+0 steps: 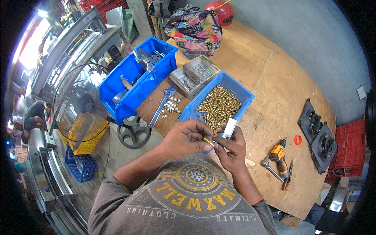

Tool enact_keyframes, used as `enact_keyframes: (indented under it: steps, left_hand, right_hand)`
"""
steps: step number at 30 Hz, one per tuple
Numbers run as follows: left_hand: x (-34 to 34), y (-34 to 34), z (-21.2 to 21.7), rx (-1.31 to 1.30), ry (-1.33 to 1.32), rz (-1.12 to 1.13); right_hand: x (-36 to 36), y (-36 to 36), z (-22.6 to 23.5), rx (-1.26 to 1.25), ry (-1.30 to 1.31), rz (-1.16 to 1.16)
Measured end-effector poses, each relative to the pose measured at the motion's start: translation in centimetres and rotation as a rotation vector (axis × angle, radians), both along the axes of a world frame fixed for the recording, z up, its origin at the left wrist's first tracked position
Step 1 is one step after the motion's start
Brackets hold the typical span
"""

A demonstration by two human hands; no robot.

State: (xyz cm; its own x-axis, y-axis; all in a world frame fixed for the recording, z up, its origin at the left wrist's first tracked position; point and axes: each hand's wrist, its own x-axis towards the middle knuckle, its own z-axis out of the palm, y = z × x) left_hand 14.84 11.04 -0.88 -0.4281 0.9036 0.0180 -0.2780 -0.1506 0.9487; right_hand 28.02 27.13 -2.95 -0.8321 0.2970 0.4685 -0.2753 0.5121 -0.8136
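Both forearms rise from the lower middle of the frame and bend inward, so the hands meet just above the person's chest at the near edge of the wooden surface point(270, 74). The left hand point(187, 138) is curled, knuckles up, its fingers pinched around a small brass fitting point(208, 141) at the centre of the frame. The right hand point(232, 149) faces it, thumb and fingertips touching the same fitting from the other side, while the upper fingers grip a white roll of tape point(229, 128) that stands upright above the knuckles.

Just above the hands, touching the surface, sits a shallow blue tray point(243, 92) heaped with more brass fittings point(218, 106). To its upper left lies a divided wooden box of screws point(194, 75), and left of that a deeper blue bin point(135, 84) holding metal parts. An adjustable wrench point(161, 105) and a few small white pieces point(170, 105) lie between the bin and the tray. In the lower right of the frame a yellow cordless drill point(278, 156) rests near a red ring point(298, 140) and two black plates point(318, 136).
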Motion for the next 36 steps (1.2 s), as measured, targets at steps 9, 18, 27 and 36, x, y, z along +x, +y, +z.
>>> enact_keyframes:
  steps: [9, 18, 27, 36]
  left_hand:
    - [0.0, 0.9, 1.2, 0.036, 0.169, 0.077]
    - [0.2, 1.0, -0.6, -0.039, 0.300, 0.156]
    - [0.4, 1.4, -0.9, -0.067, 0.726, 0.344]
    - [-4.0, 2.4, -4.1, -0.329, 1.202, 0.524]
  right_hand:
    - [-0.2, -0.8, -0.4, -0.143, -0.027, -0.027]
    - [-0.2, -0.9, -0.8, -0.105, -0.031, -0.004]
    - [0.0, -0.9, -0.5, -0.054, -0.049, -0.021]
    - [1.0, -2.8, 1.2, -0.104, -0.183, 0.197]
